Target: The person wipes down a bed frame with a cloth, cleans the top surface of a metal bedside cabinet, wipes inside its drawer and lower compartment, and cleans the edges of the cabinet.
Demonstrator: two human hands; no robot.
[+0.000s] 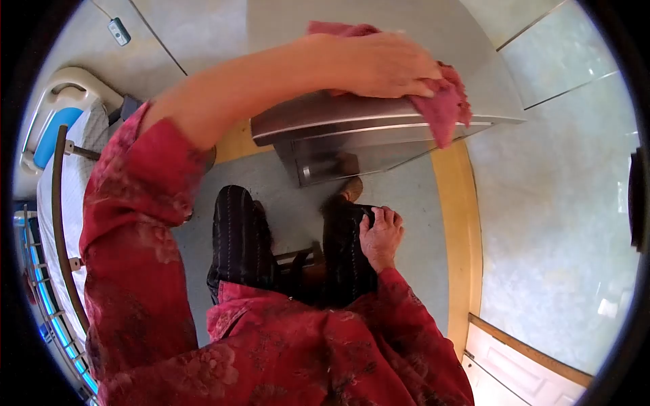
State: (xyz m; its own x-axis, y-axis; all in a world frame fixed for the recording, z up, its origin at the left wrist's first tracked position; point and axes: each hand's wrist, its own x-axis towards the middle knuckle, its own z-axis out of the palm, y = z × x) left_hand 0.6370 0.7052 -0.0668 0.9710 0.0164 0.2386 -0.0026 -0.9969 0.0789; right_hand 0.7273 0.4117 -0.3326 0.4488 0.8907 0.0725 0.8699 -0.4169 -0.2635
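Note:
My left hand (386, 65) reaches across the top of a metal cabinet (460, 40) with a shiny front edge. It presses on a pinkish-red cloth (443, 108), its fingers together over the fabric. One end of the cloth hangs over the cabinet's front edge, and another part shows behind my wrist. My right hand (382, 237) lies on the knee of my dark striped trousers (349, 243), holding nothing. Its fingers are bent lightly over the knee.
A bed with a cream and blue end board (61, 115) and a brown side rail (59, 223) stands at the left. Marbled wall panels (555, 189) rise at the right. A small device (118, 31) hangs on a cord at upper left. Grey floor (420, 271) lies below.

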